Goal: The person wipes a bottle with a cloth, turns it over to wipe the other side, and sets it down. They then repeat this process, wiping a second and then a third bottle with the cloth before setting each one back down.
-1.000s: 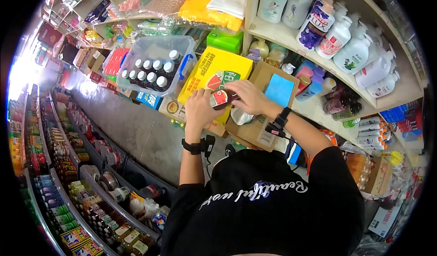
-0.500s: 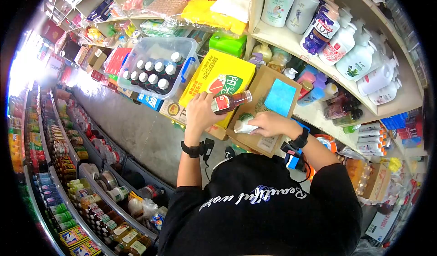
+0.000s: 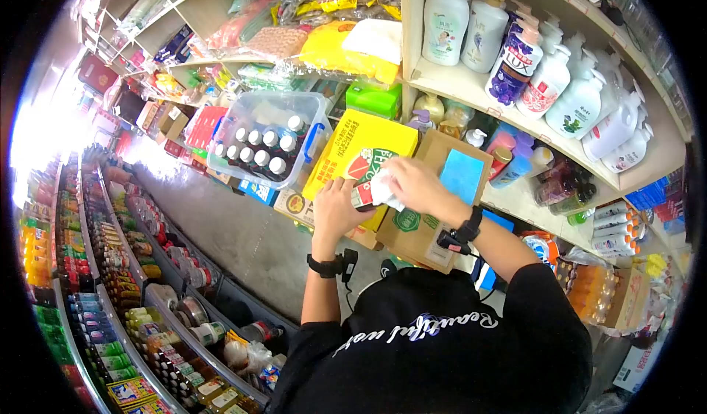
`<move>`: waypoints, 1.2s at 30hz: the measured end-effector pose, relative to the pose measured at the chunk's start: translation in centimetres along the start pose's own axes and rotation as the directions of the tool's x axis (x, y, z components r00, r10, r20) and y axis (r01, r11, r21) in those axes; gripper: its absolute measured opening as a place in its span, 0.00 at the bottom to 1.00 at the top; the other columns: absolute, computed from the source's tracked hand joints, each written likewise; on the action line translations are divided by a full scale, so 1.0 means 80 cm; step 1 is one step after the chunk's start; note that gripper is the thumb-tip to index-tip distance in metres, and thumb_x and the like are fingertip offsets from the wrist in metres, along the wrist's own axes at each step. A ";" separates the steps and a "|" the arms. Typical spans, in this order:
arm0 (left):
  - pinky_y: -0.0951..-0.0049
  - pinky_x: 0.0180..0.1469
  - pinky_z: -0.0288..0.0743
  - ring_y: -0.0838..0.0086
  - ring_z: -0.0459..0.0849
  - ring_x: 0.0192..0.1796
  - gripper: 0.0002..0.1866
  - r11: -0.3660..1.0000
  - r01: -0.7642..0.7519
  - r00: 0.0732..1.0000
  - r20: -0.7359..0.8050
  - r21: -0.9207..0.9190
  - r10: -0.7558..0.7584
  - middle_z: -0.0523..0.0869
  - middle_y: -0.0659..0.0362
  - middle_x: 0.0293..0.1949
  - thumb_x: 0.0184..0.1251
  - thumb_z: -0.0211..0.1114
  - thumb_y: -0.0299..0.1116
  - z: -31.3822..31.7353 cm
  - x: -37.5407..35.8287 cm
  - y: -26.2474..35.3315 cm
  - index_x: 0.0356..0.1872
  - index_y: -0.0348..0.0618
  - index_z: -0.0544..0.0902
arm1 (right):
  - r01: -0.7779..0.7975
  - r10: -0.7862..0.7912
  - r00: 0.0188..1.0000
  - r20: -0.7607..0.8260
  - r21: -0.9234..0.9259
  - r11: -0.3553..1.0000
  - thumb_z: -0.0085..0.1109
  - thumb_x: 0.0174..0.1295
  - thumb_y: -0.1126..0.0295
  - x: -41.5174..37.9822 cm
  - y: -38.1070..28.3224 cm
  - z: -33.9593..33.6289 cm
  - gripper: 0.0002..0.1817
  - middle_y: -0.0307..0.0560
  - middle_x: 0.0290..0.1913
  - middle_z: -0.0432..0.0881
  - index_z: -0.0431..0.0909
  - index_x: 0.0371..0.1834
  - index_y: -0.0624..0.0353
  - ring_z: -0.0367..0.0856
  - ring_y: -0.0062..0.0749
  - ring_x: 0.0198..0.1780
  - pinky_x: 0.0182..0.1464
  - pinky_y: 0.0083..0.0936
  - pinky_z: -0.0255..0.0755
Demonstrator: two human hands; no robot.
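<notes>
My left hand (image 3: 336, 208) grips a bottle with a red-and-white label (image 3: 362, 195), tilted sideways over the yellow carton (image 3: 352, 149). A crumpled white tissue or cloth (image 3: 381, 192) is pinched in my right hand (image 3: 418, 187) and pressed around the bottle's upper part, which it hides along with the bottle's neck. Just left of the carton, a clear plastic tub (image 3: 234, 174) with blue handles contains several dark bottles with white caps (image 3: 263, 157). Under my right forearm lies a brown cardboard box (image 3: 420, 241), with a flat blue square (image 3: 462, 177) on top.
Pump bottles (image 3: 519, 61) line the shelf at the upper right. Bagged goods (image 3: 339, 50) fill the shelf behind the tub. At the left, curved racks (image 3: 158, 267) of drinks and jars run beside the grey floor (image 3: 258, 241).
My right hand has risen from the cardboard box to the bottle, bringing the white tissue or cloth onto its upper part. My left hand still holds the bottle. The camera view has shifted slightly.
</notes>
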State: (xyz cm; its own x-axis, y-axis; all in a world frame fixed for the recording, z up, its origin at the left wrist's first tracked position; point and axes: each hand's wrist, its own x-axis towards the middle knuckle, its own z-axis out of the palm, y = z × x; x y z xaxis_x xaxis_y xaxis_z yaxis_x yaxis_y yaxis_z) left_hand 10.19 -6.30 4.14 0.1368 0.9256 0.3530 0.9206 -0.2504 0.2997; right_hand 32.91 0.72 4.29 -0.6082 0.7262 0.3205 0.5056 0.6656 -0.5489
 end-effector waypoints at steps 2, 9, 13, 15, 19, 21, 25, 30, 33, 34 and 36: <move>0.58 0.47 0.82 0.57 0.89 0.45 0.35 1.000 -0.015 1.000 -0.015 -0.015 0.014 0.87 0.54 0.39 0.39 0.87 0.53 0.002 0.002 -0.001 0.48 0.43 0.89 | 0.099 -0.090 0.986 0.140 -0.063 0.993 0.65 0.71 0.66 -0.002 -0.003 0.006 0.22 0.60 0.58 0.84 0.77 0.64 0.66 0.83 0.56 0.60 0.64 0.45 0.76; 0.56 0.46 0.82 0.55 0.89 0.44 0.35 0.999 -0.028 1.000 0.011 0.020 0.028 0.88 0.53 0.39 0.40 0.86 0.56 -0.001 0.005 0.000 0.47 0.44 0.89 | 0.433 -0.401 0.895 0.193 -0.173 0.885 0.70 0.67 0.55 -0.017 0.034 -0.003 0.36 0.56 0.67 0.83 0.74 0.72 0.67 0.81 0.48 0.69 0.74 0.41 0.69; 0.57 0.47 0.82 0.54 0.89 0.45 0.34 0.999 -0.039 0.999 0.019 -0.018 0.039 0.89 0.52 0.40 0.39 0.88 0.52 -0.005 0.006 0.003 0.47 0.44 0.89 | 0.523 -0.508 0.852 0.129 -0.137 0.841 0.69 0.68 0.51 -0.035 0.030 -0.025 0.33 0.55 0.69 0.80 0.77 0.66 0.66 0.78 0.47 0.70 0.73 0.43 0.70; 0.57 0.49 0.83 0.54 0.89 0.46 0.34 0.999 -0.052 0.998 0.027 -0.014 0.052 0.90 0.52 0.42 0.38 0.89 0.51 -0.003 0.008 0.003 0.48 0.44 0.88 | 0.474 -0.459 0.876 0.149 -0.090 0.876 0.70 0.67 0.52 -0.034 0.025 -0.033 0.29 0.54 0.63 0.81 0.79 0.59 0.65 0.80 0.47 0.66 0.70 0.43 0.72; 0.56 0.50 0.83 0.54 0.90 0.47 0.35 0.998 -0.063 0.997 0.050 -0.015 0.064 0.90 0.52 0.43 0.38 0.89 0.52 0.000 0.007 -0.003 0.49 0.45 0.88 | 0.343 -0.342 0.939 0.034 -0.133 0.930 0.67 0.66 0.65 -0.018 -0.005 -0.023 0.14 0.51 0.46 0.81 0.78 0.45 0.63 0.82 0.46 0.53 0.60 0.40 0.76; 0.56 0.50 0.83 0.54 0.90 0.47 0.35 0.997 -0.071 0.995 0.068 0.004 0.071 0.90 0.52 0.43 0.38 0.88 0.53 0.002 0.010 -0.004 0.49 0.45 0.88 | 0.311 -0.313 0.950 0.022 -0.193 0.931 0.66 0.64 0.70 -0.008 -0.003 0.006 0.11 0.52 0.46 0.82 0.78 0.44 0.63 0.83 0.46 0.53 0.58 0.39 0.77; 0.56 0.47 0.83 0.55 0.89 0.45 0.36 0.995 -0.099 0.994 0.054 0.033 0.097 0.88 0.53 0.40 0.37 0.88 0.53 0.003 0.008 -0.005 0.49 0.44 0.88 | 0.194 -0.164 0.980 0.110 -0.367 0.910 0.66 0.59 0.73 -0.004 0.010 0.050 0.12 0.53 0.43 0.86 0.79 0.44 0.63 0.87 0.47 0.48 0.51 0.39 0.82; 0.56 0.47 0.83 0.55 0.88 0.45 0.36 0.995 -0.099 0.995 0.013 0.028 0.099 0.89 0.53 0.40 0.38 0.88 0.54 0.004 0.006 -0.003 0.47 0.43 0.88 | 0.170 -0.108 0.976 0.187 -0.356 0.919 0.71 0.55 0.69 0.016 0.015 0.046 0.11 0.55 0.34 0.89 0.82 0.37 0.64 0.90 0.48 0.41 0.42 0.43 0.84; 0.57 0.47 0.83 0.55 0.89 0.45 0.35 0.995 -0.096 0.995 0.021 0.010 0.095 0.89 0.53 0.41 0.38 0.87 0.54 0.001 0.005 -0.001 0.47 0.43 0.88 | 0.122 -0.053 0.974 0.221 -0.312 0.942 0.72 0.53 0.69 0.014 0.018 0.041 0.12 0.56 0.31 0.89 0.83 0.35 0.63 0.91 0.51 0.37 0.38 0.45 0.84; 0.57 0.47 0.83 0.55 0.89 0.44 0.35 0.994 -0.105 0.994 0.021 -0.002 0.105 0.89 0.53 0.40 0.38 0.87 0.54 0.002 0.007 -0.002 0.47 0.43 0.88 | 0.138 -0.065 0.972 0.227 -0.323 0.936 0.72 0.52 0.68 0.009 0.020 0.038 0.12 0.56 0.31 0.89 0.83 0.36 0.62 0.92 0.51 0.36 0.38 0.45 0.84; 0.57 0.48 0.83 0.55 0.89 0.45 0.35 0.994 -0.109 0.993 0.032 -0.023 0.110 0.89 0.52 0.40 0.38 0.87 0.54 0.001 0.010 -0.001 0.47 0.43 0.88 | 0.135 -0.055 0.969 0.239 -0.330 0.934 0.73 0.51 0.67 0.008 0.023 0.035 0.12 0.56 0.30 0.89 0.84 0.36 0.62 0.92 0.52 0.36 0.38 0.45 0.85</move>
State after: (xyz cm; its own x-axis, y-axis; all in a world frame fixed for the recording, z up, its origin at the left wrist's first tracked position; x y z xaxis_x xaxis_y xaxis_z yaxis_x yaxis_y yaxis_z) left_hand 10.28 -5.50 4.36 0.2491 0.9010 0.3551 0.8915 -0.3566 0.2795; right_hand 31.77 1.96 1.33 -0.7640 0.6260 0.1564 0.5924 0.7766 -0.2144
